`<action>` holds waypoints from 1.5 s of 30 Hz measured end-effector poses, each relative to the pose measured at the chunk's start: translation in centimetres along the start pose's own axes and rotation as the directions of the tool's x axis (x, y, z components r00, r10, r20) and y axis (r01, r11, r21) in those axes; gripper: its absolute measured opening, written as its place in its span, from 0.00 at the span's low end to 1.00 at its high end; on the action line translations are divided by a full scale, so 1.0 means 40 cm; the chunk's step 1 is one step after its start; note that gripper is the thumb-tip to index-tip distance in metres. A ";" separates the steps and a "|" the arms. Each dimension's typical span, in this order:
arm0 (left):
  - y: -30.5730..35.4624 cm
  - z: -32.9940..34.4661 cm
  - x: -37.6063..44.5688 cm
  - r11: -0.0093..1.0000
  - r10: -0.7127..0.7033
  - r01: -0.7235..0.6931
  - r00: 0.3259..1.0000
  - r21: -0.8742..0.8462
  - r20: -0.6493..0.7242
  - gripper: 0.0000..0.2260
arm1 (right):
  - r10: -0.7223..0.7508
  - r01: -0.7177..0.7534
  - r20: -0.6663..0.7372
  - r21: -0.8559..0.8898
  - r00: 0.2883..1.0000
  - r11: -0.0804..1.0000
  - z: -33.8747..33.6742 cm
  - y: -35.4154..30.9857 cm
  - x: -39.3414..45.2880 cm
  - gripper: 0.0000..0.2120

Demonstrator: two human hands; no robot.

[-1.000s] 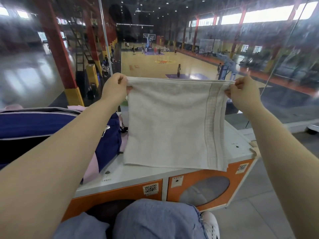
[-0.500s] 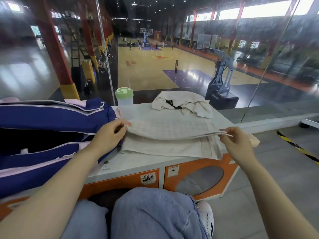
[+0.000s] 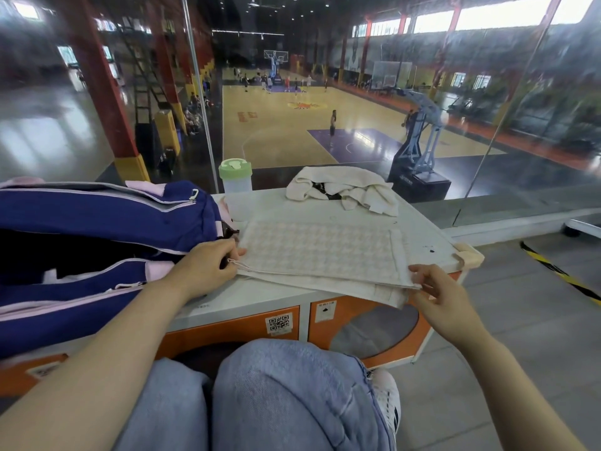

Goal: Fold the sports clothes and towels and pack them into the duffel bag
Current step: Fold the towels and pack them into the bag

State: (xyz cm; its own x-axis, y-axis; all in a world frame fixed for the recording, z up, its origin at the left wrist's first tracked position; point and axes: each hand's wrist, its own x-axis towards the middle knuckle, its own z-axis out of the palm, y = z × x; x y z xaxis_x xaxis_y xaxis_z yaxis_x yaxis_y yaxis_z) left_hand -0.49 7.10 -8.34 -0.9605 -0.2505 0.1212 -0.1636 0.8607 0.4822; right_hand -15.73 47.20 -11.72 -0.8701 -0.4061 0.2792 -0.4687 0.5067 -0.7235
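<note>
Folded towel [image 3: 320, 252] lies flat on the white surface [image 3: 419, 227], near edge overhanging the front. Left hand [image 3: 208, 266] sits at its left edge, grip pinching the corner. Right hand [image 3: 439, 292] at the near-right corner, fingers loosely spread, fingertips touching the top layer's edge; can't confirm a pinch. Navy duffel bag [image 3: 107, 219] unzipped, just left of the towel. Crumpled white cloth [image 3: 344, 187] further back. Green-lidded cup [image 3: 235, 175] at the far edge, beside the bag.

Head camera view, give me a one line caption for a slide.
Left hand and right hand lay a folded towel flat on the white cabinet top beside an open duffel bag.
</note>
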 end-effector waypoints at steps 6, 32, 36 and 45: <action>0.035 -0.016 0.002 0.938 0.097 -0.081 0.995 0.337 -0.032 0.09 | 0.106 -0.103 -0.150 0.030 0.983 0.994 0.033 0.005 -0.014 0.04; 0.271 0.091 0.104 0.871 -0.139 0.108 0.990 -0.480 -0.029 0.20 | 0.400 -0.180 -0.207 0.650 0.893 0.739 0.029 -0.320 0.197 0.03; 0.166 0.031 0.126 0.746 -0.425 0.346 0.905 -0.569 -0.007 0.21 | 0.207 -0.090 -0.281 0.379 0.937 0.921 0.048 -0.398 0.261 0.14; 0.139 0.019 0.116 0.159 -0.541 0.331 0.818 -0.930 0.198 0.28 | -0.141 0.140 -0.002 -0.121 0.990 0.983 0.281 -0.559 0.246 0.14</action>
State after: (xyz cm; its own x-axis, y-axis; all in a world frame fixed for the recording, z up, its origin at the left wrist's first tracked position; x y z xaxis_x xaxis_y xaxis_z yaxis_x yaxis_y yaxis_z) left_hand -6.04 11.05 -5.77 -0.7414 -0.5822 -0.3337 -0.1344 -0.3583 0.9239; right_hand -12.12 23.31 0.10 -0.7956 -0.4720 0.3798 -0.6007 0.5332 -0.5957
